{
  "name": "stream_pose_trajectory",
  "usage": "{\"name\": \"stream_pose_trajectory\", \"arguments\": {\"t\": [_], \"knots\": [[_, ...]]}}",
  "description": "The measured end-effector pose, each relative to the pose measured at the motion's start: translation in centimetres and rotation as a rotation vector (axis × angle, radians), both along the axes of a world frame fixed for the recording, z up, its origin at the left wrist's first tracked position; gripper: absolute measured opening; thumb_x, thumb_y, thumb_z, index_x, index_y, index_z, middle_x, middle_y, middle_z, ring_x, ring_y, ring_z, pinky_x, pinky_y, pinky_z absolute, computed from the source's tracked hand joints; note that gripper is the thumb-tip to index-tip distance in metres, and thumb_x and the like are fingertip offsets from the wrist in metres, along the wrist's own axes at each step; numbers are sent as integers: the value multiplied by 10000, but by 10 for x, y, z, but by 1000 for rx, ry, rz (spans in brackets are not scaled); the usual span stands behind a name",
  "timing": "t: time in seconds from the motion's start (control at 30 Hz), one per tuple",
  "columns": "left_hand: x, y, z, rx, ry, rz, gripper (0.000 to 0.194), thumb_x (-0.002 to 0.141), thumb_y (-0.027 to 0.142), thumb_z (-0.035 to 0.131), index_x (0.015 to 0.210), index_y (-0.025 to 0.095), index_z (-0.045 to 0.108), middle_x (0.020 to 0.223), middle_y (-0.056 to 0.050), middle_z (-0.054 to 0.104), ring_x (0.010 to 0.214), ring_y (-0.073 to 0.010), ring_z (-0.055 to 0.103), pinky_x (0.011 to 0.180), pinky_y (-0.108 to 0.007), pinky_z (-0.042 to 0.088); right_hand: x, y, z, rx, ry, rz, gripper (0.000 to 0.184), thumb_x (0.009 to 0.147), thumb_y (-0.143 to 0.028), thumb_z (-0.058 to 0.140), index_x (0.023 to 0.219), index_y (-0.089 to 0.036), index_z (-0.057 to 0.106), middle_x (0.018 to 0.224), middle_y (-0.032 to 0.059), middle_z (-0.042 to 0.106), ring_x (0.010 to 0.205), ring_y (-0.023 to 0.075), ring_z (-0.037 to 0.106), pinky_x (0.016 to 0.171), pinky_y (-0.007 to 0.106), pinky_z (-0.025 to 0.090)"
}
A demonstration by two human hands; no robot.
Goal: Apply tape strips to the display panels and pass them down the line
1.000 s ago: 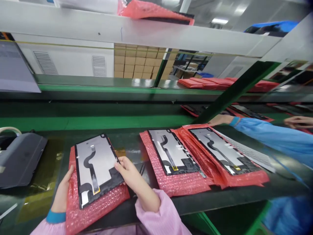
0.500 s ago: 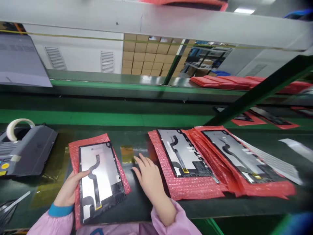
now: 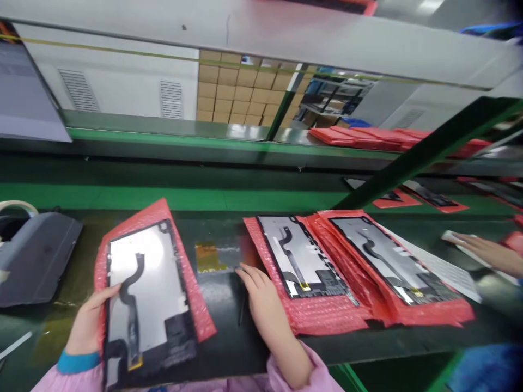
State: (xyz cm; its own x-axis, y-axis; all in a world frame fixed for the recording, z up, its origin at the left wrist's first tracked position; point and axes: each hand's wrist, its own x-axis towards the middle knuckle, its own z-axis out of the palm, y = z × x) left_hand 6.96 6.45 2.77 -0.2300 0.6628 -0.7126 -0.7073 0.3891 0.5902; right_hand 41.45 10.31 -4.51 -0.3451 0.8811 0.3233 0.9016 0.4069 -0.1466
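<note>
My left hand (image 3: pixel 87 321) grips a display panel (image 3: pixel 153 288) together with the red bubble-wrap bag (image 3: pixel 200 316) beneath it, thumb on top of the panel. The panel is tilted up at its far end; a dark flex cable runs down its silvery back. My right hand (image 3: pixel 263 299) is over the dark bench top, fingers drawn together and curled. A thin dark stick-like thing (image 3: pixel 241 310) shows under its fingers, too unclear to name. Just left of these fingertips lies a piece of amber film (image 3: pixel 207 257).
To the right lie two more display panels (image 3: pixel 300 256) on red bubble-wrap bags. A grey tape dispenser (image 3: pixel 38 256) stands at left. A co-worker's hand (image 3: pixel 490 253) rests on a white strip at far right. A green slanted post (image 3: pixel 425 152) crosses the back.
My left hand has raised and tilted the panel and bag. My right hand has moved slightly right and its spread fingers have closed together. A co-worker's hand has appeared at right.
</note>
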Motion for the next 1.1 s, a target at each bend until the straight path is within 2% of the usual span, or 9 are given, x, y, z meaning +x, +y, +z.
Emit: {"name": "stream_pose_trajectory", "arguments": {"t": [0.1, 0.2, 0.5, 0.67, 0.73, 0.83, 0.9, 0.97, 1.1], "knots": [[18, 2, 1, -53, 99, -18, 513, 763, -44, 574, 1270, 28, 610, 764, -131, 783, 645, -295, 763, 604, -371, 651, 31, -9, -6, 52, -106, 125, 547, 886, 12, 355, 1267, -242, 653, 1312, 52, 673, 1140, 223, 618, 914, 361, 491], [26, 3, 0, -64, 127, -38, 530, 751, -47, 584, 1270, 55, 606, 829, -128, 788, 678, -291, 769, 633, -373, 650, 50, -14, -1, 116, -190, 260, 512, 904, 13, 356, 1243, -221, 661, 1244, 58, 709, 1067, 214, 634, 867, 331, 479], [27, -2, -10, 150, 293, -55, 694, 653, 121, 823, 1303, 190, 590, 1182, -120, 740, 952, -293, 753, 822, -355, 610, 41, -10, 21, 171, -187, 573, 468, 898, 44, 348, 1070, -234, 683, 961, 49, 753, 778, 188, 658, 740, 328, 482], [30, 1, -22, 219, 357, -54, 716, 651, 231, 832, 1317, 185, 572, 1300, -138, 676, 1196, -356, 641, 1022, -433, 515, 25, -8, 27, -44, 212, 406, 263, 966, -185, 424, 877, -259, 659, 866, 52, 713, 727, 169, 691, 658, 262, 527], [32, 2, -31, 248, 540, -58, 693, 746, 263, 754, 1388, 186, 505, 1441, -140, 565, 1340, -340, 521, 1127, -442, 417, 16, -7, 32, -190, 402, 252, 225, 950, -317, 487, 780, -259, 622, 784, 39, 682, 666, 170, 689, 606, 256, 532], [32, -6, -42, 351, 952, -93, 725, 903, 295, 591, 1545, 216, 264, 1637, -131, 259, 1508, -293, 238, 1231, -465, 210, 4, -1, 35, -378, 686, 28, 292, 847, -483, 635, 685, -251, 564, 583, -10, 602, 470, 164, 618, 489, 270, 507], [31, -18, -43, 458, 1206, -231, 685, 970, 280, 501, 1575, 265, 179, 1670, -101, 151, 1537, -284, 92, 1237, -508, 148, -1, 5, 32, -491, 887, -93, 379, 765, -568, 712, 669, -245, 539, 445, -53, 516, 345, 145, 524, 397, 265, 452], [27, -33, -38, 581, 1393, -492, 630, 1002, 232, 439, 1576, 302, 187, 1664, -77, 191, 1538, -279, 38, 1229, -539, 171, -6, 12, 26, -567, 1079, -192, 463, 663, -626, 783, 677, -234, 537, 418, -56, 515, 341, 148, 533, 387, 264, 460], [20, -55, -30, 824, 1563, -1117, 737, 953, 255, 568, 1580, 301, 185, 1606, -72, 342, 1527, -331, 117, 1181, -611, 264, -13, 20, 16, -598, 1320, -288, 521, 577, -620, 847, 788, -206, 613, 769, 51, 719, 757, 254, 755, 667, 347, 624]]}}
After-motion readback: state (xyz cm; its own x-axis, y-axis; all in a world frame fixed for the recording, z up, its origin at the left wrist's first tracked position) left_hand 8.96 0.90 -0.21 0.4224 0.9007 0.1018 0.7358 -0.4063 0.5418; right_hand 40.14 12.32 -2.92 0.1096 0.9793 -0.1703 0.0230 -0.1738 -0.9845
